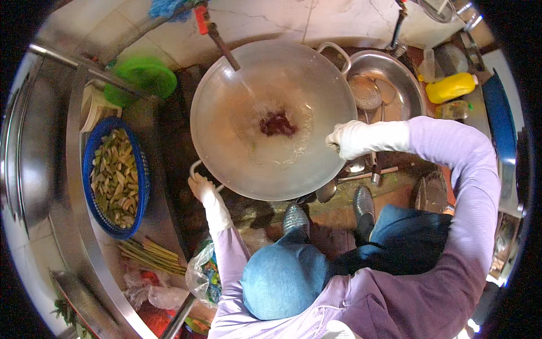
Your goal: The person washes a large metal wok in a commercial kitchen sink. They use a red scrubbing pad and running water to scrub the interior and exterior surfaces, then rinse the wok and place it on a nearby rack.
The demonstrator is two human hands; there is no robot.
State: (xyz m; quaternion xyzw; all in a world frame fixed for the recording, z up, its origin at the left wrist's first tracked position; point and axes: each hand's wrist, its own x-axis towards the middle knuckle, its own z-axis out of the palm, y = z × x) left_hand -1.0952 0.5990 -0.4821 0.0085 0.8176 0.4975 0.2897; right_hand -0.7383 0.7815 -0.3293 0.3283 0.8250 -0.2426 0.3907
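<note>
A large metal wok (228,169) with two loop handles lies before me. Water runs from a pipe spout (226,53) into it, and shallow, rippling water covers its bottom. A dark red clump (277,124) sits in the middle of that water; what it is I cannot make out. At the wok's lower left, my left hand (201,186) grips the loop handle (194,167). My right hand (344,137) is curled at the right side, just over the rim. Whether its fingers hold the rim or something small is hidden.
A steel basin (413,80) holding a skimmer (366,92) and a ladle stands right of the wok. Leftward, a blue basket (146,186) of cut vegetables rests on a metal counter, near a green plastic basin (139,80). A yellow bottle (451,88) lies far right.
</note>
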